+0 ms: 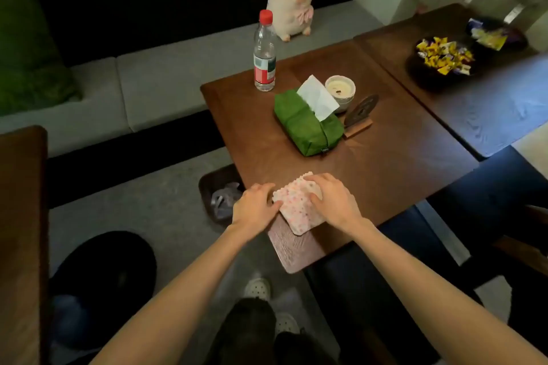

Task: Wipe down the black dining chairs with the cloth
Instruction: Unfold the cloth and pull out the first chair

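Cloth: our pink spotted cloth (299,204) lies folded on the near corner of the wooden table (394,175), between and under our hands.
Left hand (255,209): flat, fingers spread, touching the cloth's left edge — nothing pinched.
Right hand (333,198): flat, pressed on top of the cloth.
Chairs: a dark seat (109,264) sits below and left of our hands.
Progress: we judge the wiping not yet begun — the cloth needs lifting first, and every chair remains.

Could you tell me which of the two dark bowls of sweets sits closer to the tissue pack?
The bowl of yellow-wrapped sweets; the other bowl sits farther back, toward the table's far corner.
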